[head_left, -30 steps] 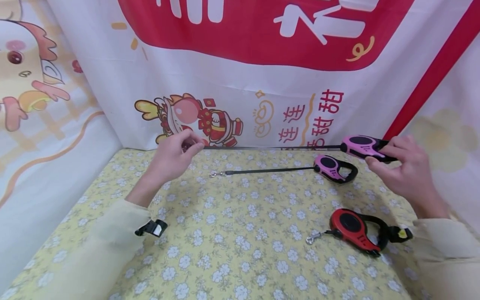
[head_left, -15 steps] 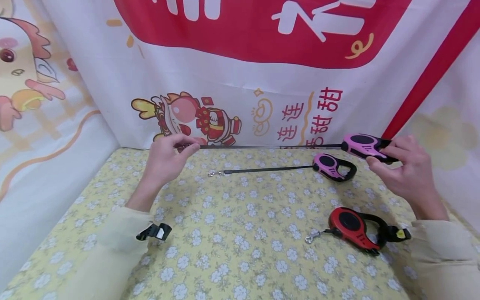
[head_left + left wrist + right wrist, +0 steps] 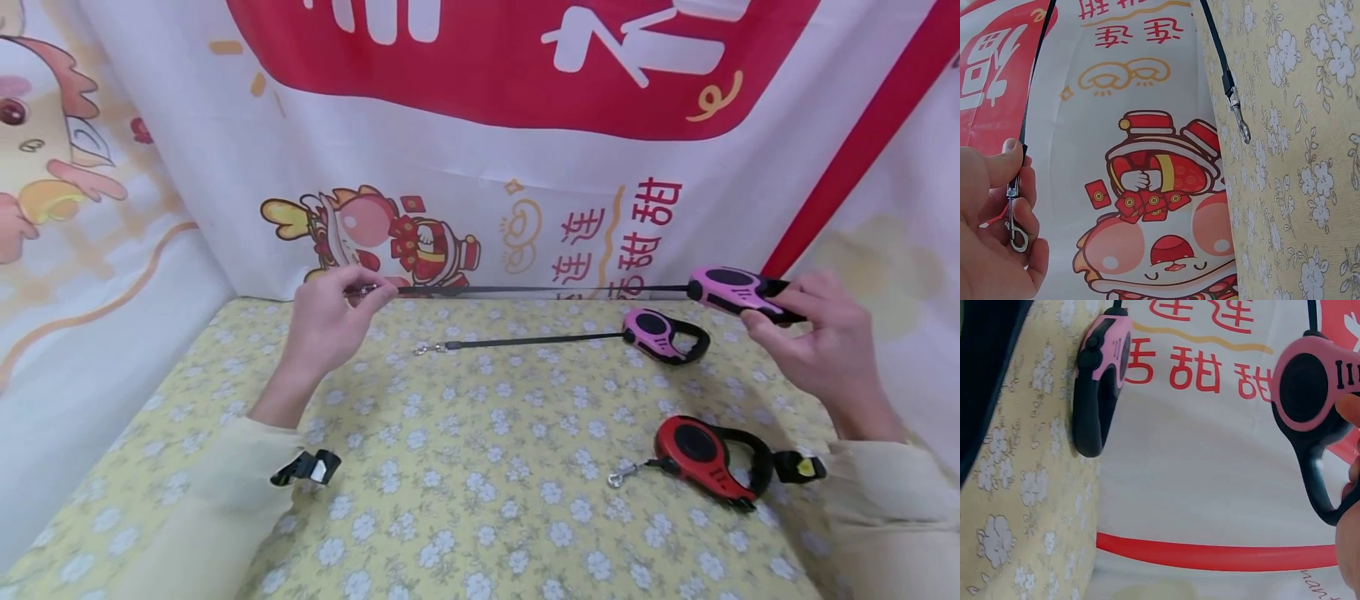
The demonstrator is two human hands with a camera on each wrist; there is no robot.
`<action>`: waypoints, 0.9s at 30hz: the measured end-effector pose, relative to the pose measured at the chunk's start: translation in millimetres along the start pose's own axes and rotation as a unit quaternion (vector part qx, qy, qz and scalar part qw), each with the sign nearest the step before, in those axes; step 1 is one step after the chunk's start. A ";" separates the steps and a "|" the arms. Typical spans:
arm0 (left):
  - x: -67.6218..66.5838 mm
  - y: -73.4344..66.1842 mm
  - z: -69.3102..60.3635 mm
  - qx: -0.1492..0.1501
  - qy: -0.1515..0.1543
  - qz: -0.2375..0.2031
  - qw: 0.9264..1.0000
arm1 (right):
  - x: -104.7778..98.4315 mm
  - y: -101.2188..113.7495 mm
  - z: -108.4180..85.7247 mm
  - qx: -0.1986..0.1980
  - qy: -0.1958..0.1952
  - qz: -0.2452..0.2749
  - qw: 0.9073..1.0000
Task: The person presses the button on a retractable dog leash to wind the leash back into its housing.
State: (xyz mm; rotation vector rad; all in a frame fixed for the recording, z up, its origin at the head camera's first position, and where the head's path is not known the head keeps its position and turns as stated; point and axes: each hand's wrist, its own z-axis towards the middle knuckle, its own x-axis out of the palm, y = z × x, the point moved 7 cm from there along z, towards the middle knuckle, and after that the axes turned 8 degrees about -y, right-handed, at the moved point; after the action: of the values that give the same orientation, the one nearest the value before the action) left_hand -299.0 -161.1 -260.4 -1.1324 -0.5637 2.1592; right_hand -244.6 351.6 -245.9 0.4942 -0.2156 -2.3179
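Raised pink leash (image 3: 723, 287): held aloft between two hands above the flower-patterned desk (image 3: 450, 533), before a printed backdrop (image 3: 480, 150).

Right hand (image 3: 825, 342): wrapped on the handle end, with the thumb laid near the ribbed buttons (image 3: 1349, 374); whether anything is pressed cannot be told.

Left hand (image 3: 326, 317): narrow, the strap's end pinched by thumb and finger, its metal clip (image 3: 1011, 215) set against the curled fingers.

Black strap (image 3: 525, 290): drawn almost straight across the scene, with no clear sag shown.

Second pink leash (image 3: 648, 331): laid on the desk below the raised one, its own strap run out toward the left, roughly parallel.

Red leash (image 3: 690, 442): laid nearer the person, its silver clip (image 3: 622, 475) close to the casing, only a short strap exposed.

Stretch in hand: judged to be the paying-out of the strap, well advanced.

Next handling: a firm pinch and a steady casing seem to be called for, lest the strap be snapped back; if it is to be set down, both ends are best lowered together.
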 end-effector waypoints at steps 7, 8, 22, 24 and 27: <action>-5.8 2.4 1.0 -0.009 -0.040 -0.004 0.999 | -1.2 -12.0 -0.1 0.009 0.055 -0.001 0.998; -6.2 2.6 0.6 -0.008 -0.043 -0.005 0.999 | -0.8 -13.6 -0.8 0.008 0.065 -0.008 0.998; -4.9 1.2 -0.2 0.001 -0.065 -0.023 0.998 | -4.2 -21.5 -4.5 0.041 0.098 -0.115 0.988; -4.5 1.9 -0.3 -0.002 -0.069 -0.027 0.997 | -6.0 -21.9 -4.5 0.059 0.092 -0.121 0.987; -5.2 3.3 -0.7 -0.006 -0.076 -0.028 0.997 | -7.4 -21.4 -4.2 0.076 0.081 -0.122 0.986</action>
State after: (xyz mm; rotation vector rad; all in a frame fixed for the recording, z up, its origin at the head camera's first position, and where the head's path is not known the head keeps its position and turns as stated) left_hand -297.2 -167.0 -259.8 -0.9520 -0.6684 2.2080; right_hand -251.8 372.0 -254.0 0.8237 -0.2675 -2.4934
